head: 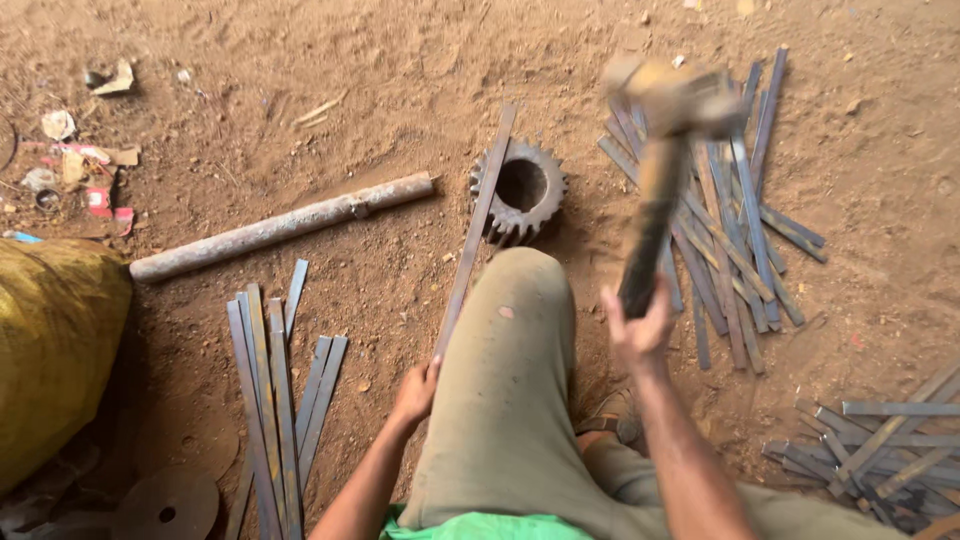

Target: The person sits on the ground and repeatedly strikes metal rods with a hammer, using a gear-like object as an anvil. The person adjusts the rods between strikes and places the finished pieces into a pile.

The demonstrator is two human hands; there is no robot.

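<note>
**Hammer raised over a strip on a gear**

The right hand (pixel 640 325), right of centre, is wrapped tight around a hammer (pixel 665 150) whose wooden handle and blurred head rise toward the upper right. The left hand (pixel 417 392), lower centre, pinches the near end of a long flat metal strip (pixel 476 230), which runs up the frame and rests across a rusty toothed gear (pixel 520 188) with a round bore.

The strip looks thin and springy; struck off the gear's rim, it could kick or sting the fingers holding it, and a glancing blow could land near the bent knee (pixel 515 300) just below.

Dull grey strips lie in a bundle (pixel 272 390) at lower left and in a pile (pixel 735 225) at right, with a rough pipe (pixel 285 225) on the reddish dirt.
</note>
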